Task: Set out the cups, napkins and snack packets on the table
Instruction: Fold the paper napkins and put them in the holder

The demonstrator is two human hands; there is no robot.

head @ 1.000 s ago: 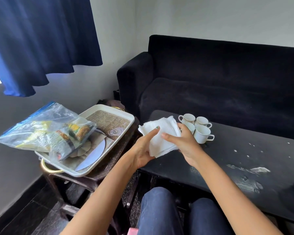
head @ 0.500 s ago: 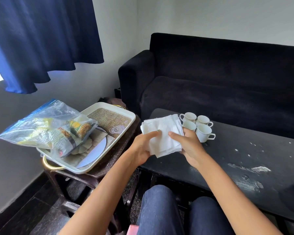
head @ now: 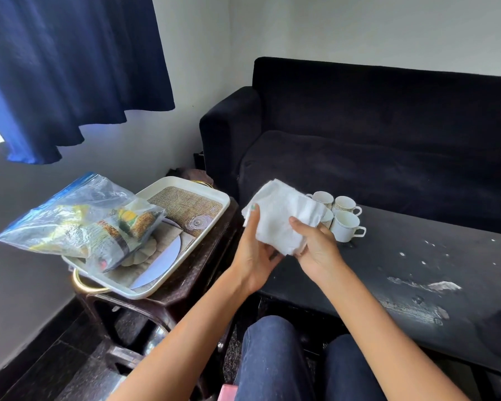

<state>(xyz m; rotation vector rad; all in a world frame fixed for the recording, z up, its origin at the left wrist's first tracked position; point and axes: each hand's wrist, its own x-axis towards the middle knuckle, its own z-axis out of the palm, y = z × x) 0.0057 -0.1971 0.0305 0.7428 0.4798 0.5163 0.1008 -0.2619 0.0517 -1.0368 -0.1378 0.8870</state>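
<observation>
Napkins (head: 281, 218), a soft white stack of them, are being held up in the air by both hands, just above the near left corner of a low black table (head: 417, 273). The left hand (head: 253, 253) is gripping the stack's left edge, its thumb lying up the front of the paper. The right hand (head: 315, 244) is cupping the stack from below and from the right, thumb pressing on top, fingers curling round behind. Four small white cups (head: 340, 217) with handles are standing huddled together on the table just beyond the napkins, partly hidden by them.

To the left, on a dark side stool (head: 191, 273), a white tray (head: 214, 209) is carrying a clear zip bag of snack packets (head: 81, 224), which is hanging over the tray's left rim. A black sofa (head: 359, 134) is sitting behind the table and a blue curtain (head: 70, 68) is hanging above the tray. The person's knees in blue jeans are showing at the bottom.

Judging from this, the cups are already out, the napkins are being sorted, and the packets are not yet moved. The thin sheets may be clinging, so two could be peeling off together, or loose ones slipping to the floor. The right hand is working very near the cups and could be knocking one over. The table's white flecks could be soiling a napkin.
</observation>
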